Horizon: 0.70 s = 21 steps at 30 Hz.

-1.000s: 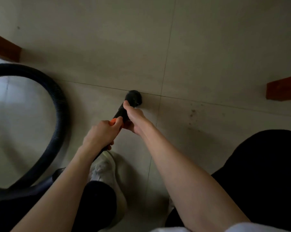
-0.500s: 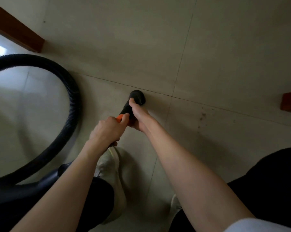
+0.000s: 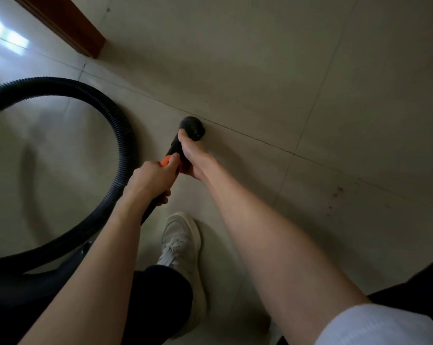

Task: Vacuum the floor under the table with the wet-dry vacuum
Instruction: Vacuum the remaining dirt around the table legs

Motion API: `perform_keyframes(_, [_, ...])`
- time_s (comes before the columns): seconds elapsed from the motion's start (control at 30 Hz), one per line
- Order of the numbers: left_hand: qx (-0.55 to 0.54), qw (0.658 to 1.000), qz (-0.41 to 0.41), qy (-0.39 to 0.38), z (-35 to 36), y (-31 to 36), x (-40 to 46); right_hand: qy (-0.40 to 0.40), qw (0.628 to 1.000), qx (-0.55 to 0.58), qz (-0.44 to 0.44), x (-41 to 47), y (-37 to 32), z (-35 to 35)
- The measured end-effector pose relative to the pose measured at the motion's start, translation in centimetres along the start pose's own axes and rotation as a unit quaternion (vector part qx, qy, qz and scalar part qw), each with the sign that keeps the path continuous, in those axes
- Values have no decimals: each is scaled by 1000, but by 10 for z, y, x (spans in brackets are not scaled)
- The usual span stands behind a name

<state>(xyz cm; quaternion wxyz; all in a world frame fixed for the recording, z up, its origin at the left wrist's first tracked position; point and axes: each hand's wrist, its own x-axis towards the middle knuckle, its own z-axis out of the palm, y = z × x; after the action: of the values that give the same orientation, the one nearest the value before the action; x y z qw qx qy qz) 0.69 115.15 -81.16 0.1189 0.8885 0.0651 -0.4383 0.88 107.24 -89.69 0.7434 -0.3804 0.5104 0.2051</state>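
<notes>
Head view, looking down: my left hand [image 3: 152,178] grips the black vacuum wand [image 3: 176,150] by its rear, fingers curled round it beside an orange band [image 3: 166,161]. My right hand [image 3: 191,155] wraps the wand just ahead of that, thumb lying along the top. The round nozzle [image 3: 192,128] sits just past the right grip, down on the tiled floor [image 3: 260,78], next to a grout line.

The ribbed hose [image 3: 116,115] loops wide to the left of both grips and runs back behind them. A wooden table leg [image 3: 68,23] stands well beyond the grips, to the left. A white shoe [image 3: 181,241] rests behind the left grip.

I judge the risks thus: the hose loop could snag the leg or my shoe when I push forward, jerking the nozzle off the floor. Dark specks [image 3: 338,192], far right of the grips, could be missed.
</notes>
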Motion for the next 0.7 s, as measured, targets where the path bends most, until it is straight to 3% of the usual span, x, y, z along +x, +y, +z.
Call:
perform_keyframes(0.2, [35, 997, 33, -57, 17, 1, -15, 34, 998, 48, -1, -10, 27, -30])
perform_keyframes(0.43, [110, 981, 129, -93, 78, 27, -35, 111, 987, 118, 5, -40, 46, -113])
perform_keyframes(0.7, [169, 961, 175, -131, 136, 52, -64, 168, 969, 180, 8, -75, 64, -179])
